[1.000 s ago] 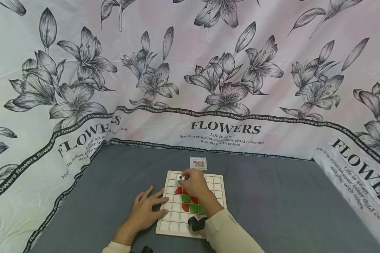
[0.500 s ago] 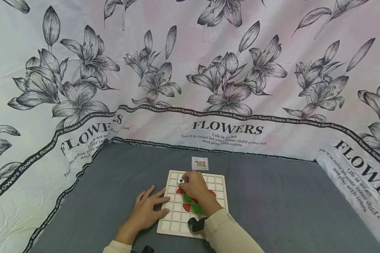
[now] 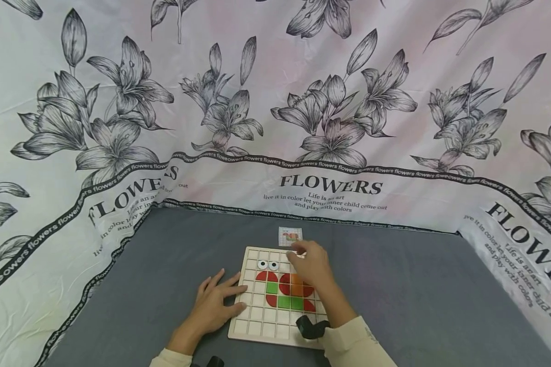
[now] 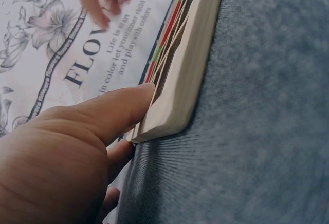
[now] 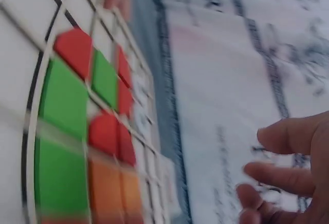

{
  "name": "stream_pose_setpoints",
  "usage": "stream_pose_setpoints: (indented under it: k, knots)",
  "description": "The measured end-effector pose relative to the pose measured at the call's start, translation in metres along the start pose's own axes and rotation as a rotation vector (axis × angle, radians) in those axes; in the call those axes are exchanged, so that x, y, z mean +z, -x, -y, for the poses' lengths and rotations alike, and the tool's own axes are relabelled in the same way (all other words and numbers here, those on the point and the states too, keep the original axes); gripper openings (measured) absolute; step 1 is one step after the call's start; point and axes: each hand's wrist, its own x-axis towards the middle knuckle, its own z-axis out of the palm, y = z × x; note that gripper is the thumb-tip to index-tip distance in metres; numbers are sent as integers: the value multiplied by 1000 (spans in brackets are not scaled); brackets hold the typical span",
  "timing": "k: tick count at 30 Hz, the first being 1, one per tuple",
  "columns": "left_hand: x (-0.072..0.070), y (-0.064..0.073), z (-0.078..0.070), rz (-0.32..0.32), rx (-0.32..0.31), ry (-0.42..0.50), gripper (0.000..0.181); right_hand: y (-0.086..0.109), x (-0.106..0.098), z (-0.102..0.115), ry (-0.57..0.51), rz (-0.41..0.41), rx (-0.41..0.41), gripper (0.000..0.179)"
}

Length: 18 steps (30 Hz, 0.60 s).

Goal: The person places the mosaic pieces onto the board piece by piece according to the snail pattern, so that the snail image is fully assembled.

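Observation:
A square wooden grid board [image 3: 253,313] lies on the grey cloth. Two white eye tiles [image 3: 268,265] sit side by side in cells of its upper part. Below them are red rounded tiles [image 3: 267,276], green tiles [image 3: 290,303] and orange tiles [image 3: 297,285]. My left hand [image 3: 213,305] rests at the board's left edge, fingers spread; in the left wrist view its thumb [image 4: 121,108] touches the rim. Over the board's upper right hovers my right hand [image 3: 313,262]. In the right wrist view its fingers [image 5: 282,175] are apart and hold nothing.
Behind the board lies a small printed card [image 3: 289,236], partly covered by the right fingertips. A flower-print curtain [image 3: 330,186] hangs along the back and sides of the table [image 3: 408,295]. A black wrist device [image 3: 311,328] sits on the right wrist.
My right hand has let go of an eye tile at the board's upper left and moved right. Both eye tiles and the coloured tiles have come into sight. The left hand stays put.

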Motion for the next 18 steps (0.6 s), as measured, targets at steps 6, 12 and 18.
stream_pose_setpoints:
  k: [6, 12, 18]
  knots:
    - [-13, 8, 6, -22, -10, -50, 41, 40, -27, -14, 16, -39, 150, 32]
    - [-26, 14, 13, -33, -43, -54, 40, 60, -25, -21, -41, 18, 230, 35]
    - [-26, 15, 11, -20, -60, -34, 40, 68, -18, -28, -82, 36, 280, 37]
